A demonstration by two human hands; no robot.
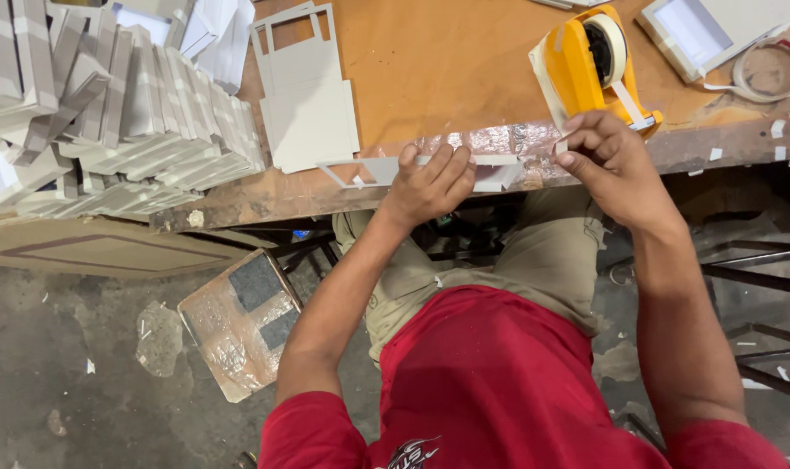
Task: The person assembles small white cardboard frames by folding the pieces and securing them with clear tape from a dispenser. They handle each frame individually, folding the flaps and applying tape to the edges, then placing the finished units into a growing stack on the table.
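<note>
There, at the worn edge of the orange-brown wooden desk [447, 61], the left hand [430, 182] pressed fingers down on a flat, pale grey die-cut cardboard blank [373, 169], grasping it against the foil-patched rim. The right hand [608, 161] sat just beside it to the right, fingertips pinched on a thin strip of tape from the yellow plastic tape dispenser [586, 65]. Stacks of folded grey cardboard [117, 113] lay well to the left.

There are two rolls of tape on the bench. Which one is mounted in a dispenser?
The roll of pale tape in the yellow dispenser, just above the right hand. The other roll lies flat and loose on the bench near the right edge.
</note>
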